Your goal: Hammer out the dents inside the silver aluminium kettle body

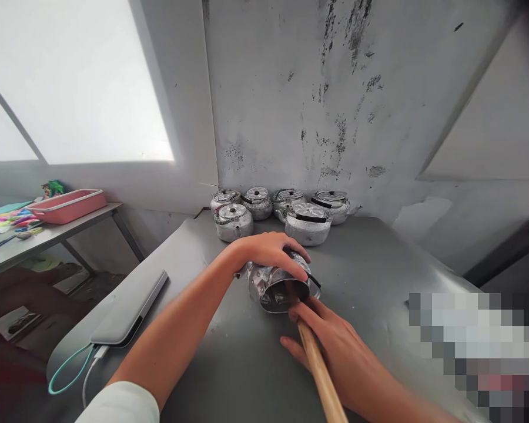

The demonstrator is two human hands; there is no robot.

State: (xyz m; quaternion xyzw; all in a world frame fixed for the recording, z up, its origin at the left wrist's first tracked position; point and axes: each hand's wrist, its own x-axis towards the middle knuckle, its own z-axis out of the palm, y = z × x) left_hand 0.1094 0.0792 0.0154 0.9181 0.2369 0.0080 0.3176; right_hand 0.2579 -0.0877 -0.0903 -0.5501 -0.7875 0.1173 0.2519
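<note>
A dented aluminium kettle (256, 294) lies on its side in front of me, its round opening turned toward me. Across its top rests my left hand (275, 251), with the fingers curved over the far side and gripping it. My right hand (335, 349) is closed around a wooden-handled tool (320, 376) just below the opening. The handle slants from the bottom edge up to the kettle's mouth; the tool's far end is hidden by my fingers and the dark inside. A black handle (314, 281) shows at the kettle's right side.
Several aluminium kettles (233, 223) stand along the back of the grey table (220, 364). A grey power bank (132, 311) with cables lies at the left. On a side table (9, 252) sit a pink basket (70, 208) and colourful small items. A person's legs (39, 329) show beneath it.
</note>
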